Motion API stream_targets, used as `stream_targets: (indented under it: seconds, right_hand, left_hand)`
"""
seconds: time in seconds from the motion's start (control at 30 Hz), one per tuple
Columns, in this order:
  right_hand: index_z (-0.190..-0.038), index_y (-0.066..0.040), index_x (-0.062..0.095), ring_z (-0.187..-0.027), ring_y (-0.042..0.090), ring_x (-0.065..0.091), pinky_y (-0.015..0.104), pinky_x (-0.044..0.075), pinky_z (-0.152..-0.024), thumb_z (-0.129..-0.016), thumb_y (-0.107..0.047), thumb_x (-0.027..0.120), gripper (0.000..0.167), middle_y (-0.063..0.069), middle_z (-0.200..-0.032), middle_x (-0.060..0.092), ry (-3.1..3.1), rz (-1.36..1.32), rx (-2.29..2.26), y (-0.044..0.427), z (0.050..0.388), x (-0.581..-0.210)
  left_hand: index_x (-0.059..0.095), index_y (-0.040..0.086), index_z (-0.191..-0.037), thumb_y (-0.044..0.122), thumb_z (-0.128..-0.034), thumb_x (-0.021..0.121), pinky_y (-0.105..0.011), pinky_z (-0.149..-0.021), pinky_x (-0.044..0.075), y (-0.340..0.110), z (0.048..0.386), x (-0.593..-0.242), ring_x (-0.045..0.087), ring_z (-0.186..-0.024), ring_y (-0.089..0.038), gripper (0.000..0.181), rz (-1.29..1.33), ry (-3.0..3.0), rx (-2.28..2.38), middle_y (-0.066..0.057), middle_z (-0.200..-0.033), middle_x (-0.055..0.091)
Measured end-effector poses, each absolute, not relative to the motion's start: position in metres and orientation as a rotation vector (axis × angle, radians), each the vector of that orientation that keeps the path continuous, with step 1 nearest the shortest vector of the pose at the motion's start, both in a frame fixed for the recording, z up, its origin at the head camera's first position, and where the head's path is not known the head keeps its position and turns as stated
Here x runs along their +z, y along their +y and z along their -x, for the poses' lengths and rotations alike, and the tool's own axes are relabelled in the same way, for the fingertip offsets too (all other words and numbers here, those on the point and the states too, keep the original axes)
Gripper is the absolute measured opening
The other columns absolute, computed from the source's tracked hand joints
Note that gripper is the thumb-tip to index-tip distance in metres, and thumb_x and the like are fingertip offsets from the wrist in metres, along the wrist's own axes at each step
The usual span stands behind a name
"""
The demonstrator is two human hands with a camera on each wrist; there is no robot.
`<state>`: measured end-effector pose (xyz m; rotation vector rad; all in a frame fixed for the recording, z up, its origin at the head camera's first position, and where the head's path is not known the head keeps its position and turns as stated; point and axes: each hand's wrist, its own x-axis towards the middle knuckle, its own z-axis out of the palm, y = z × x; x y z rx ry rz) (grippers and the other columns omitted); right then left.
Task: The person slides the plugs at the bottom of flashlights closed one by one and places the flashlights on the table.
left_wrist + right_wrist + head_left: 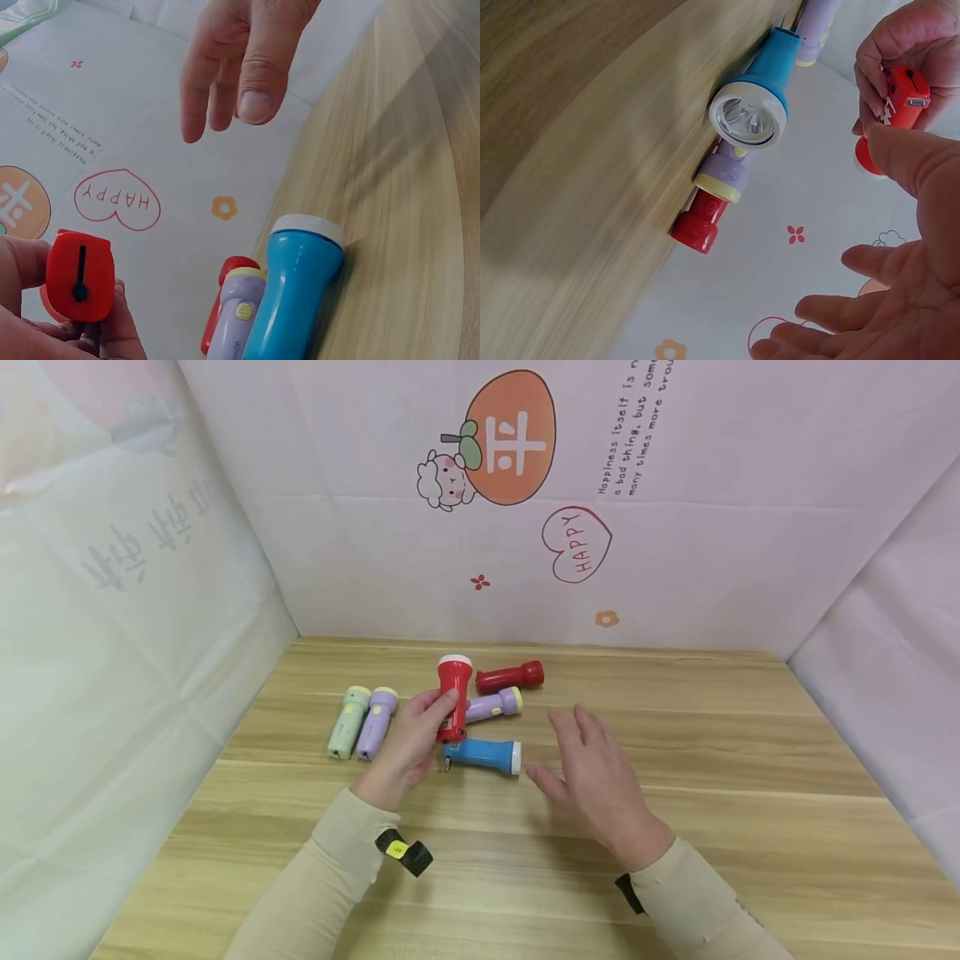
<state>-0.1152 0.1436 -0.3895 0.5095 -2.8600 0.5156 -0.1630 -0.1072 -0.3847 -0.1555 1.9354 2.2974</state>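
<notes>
My left hand (pixel 411 735) grips a red flashlight (pixel 453 681) with a white rim, its head pointing away from me. In the left wrist view the tail end of that red flashlight (pixel 80 277) shows between thumb and fingers. My right hand (pixel 600 781) hovers over the table with fingers spread and holds nothing. Nearest to it lies a blue flashlight (pixel 483 755), its white-rimmed head facing right. Behind that lie a purple flashlight (pixel 495 704), partly covered by the left hand's flashlight, and a darker red flashlight (pixel 512 677).
Left of the left hand, a pale green flashlight (pixel 349 723) and another purple flashlight (pixel 377 723) lie side by side. The wood-grain table (pixel 712 727) meets a printed white cloth (pixel 375 527) at its back edge, and cloth also hangs at both sides.
</notes>
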Motion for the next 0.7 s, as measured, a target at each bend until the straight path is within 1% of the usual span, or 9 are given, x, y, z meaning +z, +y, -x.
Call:
stream_targets:
  seconds: [0.07,0.17,0.27,0.5,0.7]
  right_hand:
    - [-0.156,-0.003,0.040,-0.146,0.053,0.036,0.068,0.038,-0.114,-0.094,-0.046,0.076,0.084,0.033,-0.160,0.035,-2.887,-0.491,0.493,0.144,0.115,-0.391]
    - [-0.157,-0.003,0.037,-0.147,0.056,0.033,0.068,0.035,-0.115,-0.094,-0.049,0.075,0.087,0.035,-0.161,0.032,-2.917,-0.471,0.451,0.145,0.116,-0.393]
    - [-0.158,-0.002,0.036,-0.147,0.057,0.032,0.068,0.033,-0.116,-0.093,-0.051,0.074,0.089,0.036,-0.161,0.031,-2.928,-0.474,0.411,0.147,0.116,-0.394]
    - [-0.158,-0.001,0.036,-0.147,0.059,0.032,0.069,0.032,-0.117,-0.093,-0.052,0.074,0.090,0.037,-0.160,0.031,-2.940,-0.474,0.366,0.149,0.116,-0.396]
    - [-0.158,0.000,0.035,-0.147,0.059,0.032,0.068,0.031,-0.118,-0.093,-0.052,0.074,0.091,0.038,-0.160,0.031,-2.963,-0.469,0.331,0.151,0.116,-0.394]
  left_hand:
    - [0.047,-0.001,-0.150,0.025,-0.1082,0.056,-0.028,-0.101,0.051,-0.109,0.163,-0.384,0.056,-0.124,-0.029,0.050,0.185,1.932,2.288,-0.021,-0.144,0.059]
    - [0.047,-0.001,-0.150,0.022,-0.1063,0.057,-0.033,-0.108,0.048,-0.110,0.162,-0.383,0.055,-0.123,-0.026,0.050,0.203,1.954,2.271,-0.018,-0.143,0.057]
    - [0.048,-0.002,-0.149,0.020,-0.1046,0.057,-0.039,-0.111,0.045,-0.112,0.162,-0.382,0.054,-0.122,-0.027,0.050,0.201,1.990,2.247,-0.017,-0.142,0.057]
    - [0.046,-0.003,-0.152,0.020,-0.1020,0.061,-0.042,-0.112,0.045,-0.120,0.163,-0.382,0.055,-0.123,-0.028,0.056,0.155,2.147,2.129,-0.017,-0.143,0.057]
    - [0.047,0.001,-0.153,0.022,-0.0997,0.068,-0.043,-0.108,0.051,-0.128,0.166,-0.380,0.060,-0.120,-0.029,0.061,0.149,2.294,1.987,-0.017,-0.138,0.061]
